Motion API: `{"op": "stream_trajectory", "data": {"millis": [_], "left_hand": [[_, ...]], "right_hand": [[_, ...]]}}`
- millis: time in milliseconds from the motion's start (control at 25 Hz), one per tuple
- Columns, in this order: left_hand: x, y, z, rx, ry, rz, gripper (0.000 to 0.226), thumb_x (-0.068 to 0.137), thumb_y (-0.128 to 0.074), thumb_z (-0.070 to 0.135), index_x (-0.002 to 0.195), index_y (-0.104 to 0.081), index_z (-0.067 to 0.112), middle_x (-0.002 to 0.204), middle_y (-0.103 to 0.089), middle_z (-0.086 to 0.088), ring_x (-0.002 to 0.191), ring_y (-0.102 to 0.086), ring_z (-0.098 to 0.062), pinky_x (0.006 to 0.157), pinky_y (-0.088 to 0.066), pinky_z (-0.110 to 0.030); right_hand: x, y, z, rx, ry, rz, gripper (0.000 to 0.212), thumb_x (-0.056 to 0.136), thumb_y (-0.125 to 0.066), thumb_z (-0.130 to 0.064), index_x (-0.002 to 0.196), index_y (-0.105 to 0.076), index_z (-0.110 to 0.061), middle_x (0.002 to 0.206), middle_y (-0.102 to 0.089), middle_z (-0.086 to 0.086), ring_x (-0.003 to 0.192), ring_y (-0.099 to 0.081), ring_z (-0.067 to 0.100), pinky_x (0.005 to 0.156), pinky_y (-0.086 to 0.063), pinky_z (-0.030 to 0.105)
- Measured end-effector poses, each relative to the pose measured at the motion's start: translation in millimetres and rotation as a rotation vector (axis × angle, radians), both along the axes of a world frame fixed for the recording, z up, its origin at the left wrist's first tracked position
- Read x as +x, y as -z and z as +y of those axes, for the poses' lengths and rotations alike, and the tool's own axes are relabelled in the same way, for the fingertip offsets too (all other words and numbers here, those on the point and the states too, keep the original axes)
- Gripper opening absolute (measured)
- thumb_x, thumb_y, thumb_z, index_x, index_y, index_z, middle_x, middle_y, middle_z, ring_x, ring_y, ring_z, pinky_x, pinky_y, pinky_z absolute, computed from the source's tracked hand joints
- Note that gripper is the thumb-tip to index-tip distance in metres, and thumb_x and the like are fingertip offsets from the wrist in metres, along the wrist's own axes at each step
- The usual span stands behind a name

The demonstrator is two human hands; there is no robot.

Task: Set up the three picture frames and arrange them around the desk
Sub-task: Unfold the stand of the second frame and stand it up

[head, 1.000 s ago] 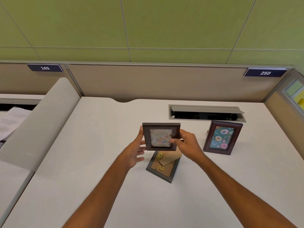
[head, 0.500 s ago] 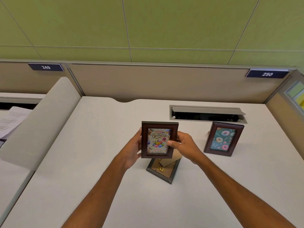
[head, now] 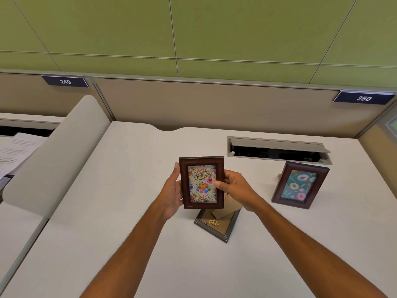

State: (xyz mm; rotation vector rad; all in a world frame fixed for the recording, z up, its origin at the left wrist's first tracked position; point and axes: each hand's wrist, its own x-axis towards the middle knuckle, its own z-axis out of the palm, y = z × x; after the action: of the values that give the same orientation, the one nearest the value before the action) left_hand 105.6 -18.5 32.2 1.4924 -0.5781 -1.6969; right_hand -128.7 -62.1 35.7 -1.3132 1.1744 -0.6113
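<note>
Birthday frame (head: 202,182): centre, upright, above tabletop (head: 129,190).
Hands: left hand (head: 173,191) and right hand (head: 235,188) clasp its side edges.
Handling: likely light, rigid, glass-fronted; hold the edges.

Both forearms bare, extended forward from 6 o'clock, converging at centre. Left hand (head: 173,193): palm facing right, fingers upright, cupping the birthday picture frame (head: 202,182) at its 9 o'clock edge. Right hand (head: 235,189): thumb across the front at 3 o'clock, fingers behind.
</note>
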Motion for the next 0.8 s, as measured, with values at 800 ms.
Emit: {"op": "stream_trajectory", "data": {"millis": [800], "left_hand": [[36,27,-50,0.017,-0.068,-0.074,0.077,0.096,-0.031,0.088,0.124,-0.079,0.036,0.124,-0.084,-0.001,0.117,-0.077,-0.025,0.11,-0.052,-0.05]], "right_hand": [[65,19,-61,0.264,0.1,-0.021,0.082,0.083,-0.029,-0.087,0.134,-0.062,-0.032,0.143,-0.067,0.01,0.129,-0.067,0.033,0.115,-0.051,0.055]]}}
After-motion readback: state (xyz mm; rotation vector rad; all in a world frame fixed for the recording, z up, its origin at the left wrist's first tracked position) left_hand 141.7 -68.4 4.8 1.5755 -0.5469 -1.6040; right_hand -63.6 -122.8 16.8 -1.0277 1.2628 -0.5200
